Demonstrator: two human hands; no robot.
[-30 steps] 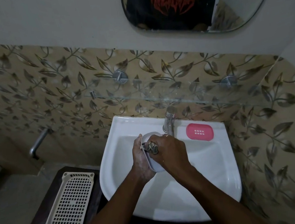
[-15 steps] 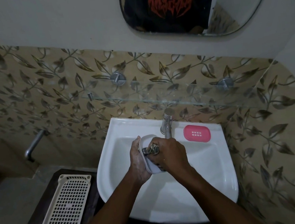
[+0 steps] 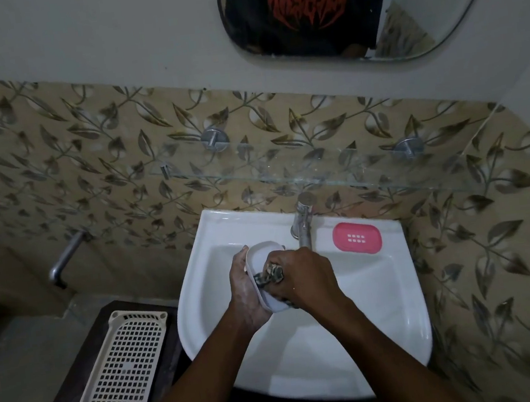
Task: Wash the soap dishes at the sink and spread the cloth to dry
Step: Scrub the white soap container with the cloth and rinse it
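Two hands met over the white sink (image 3: 383, 293). The left hand (image 3: 245, 290) gripped a white soap dish (image 3: 262, 258) on edge. The right hand (image 3: 307, 278), fingers curled, pressed a dark wadded cloth (image 3: 272, 273) into its hollow. From the hands, a pink soap dish (image 3: 357, 238) lay on the rim at two o'clock beside the tap (image 3: 304, 224), and a perforated tray (image 3: 120, 366) sat at eight o'clock.

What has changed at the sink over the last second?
Hardly anything. The right hand keeps rubbing the cloth on the white soap dish, perhaps sliding slightly toward the person. The left hand still holds that dish; the pink soap dish stays on the sink rim.
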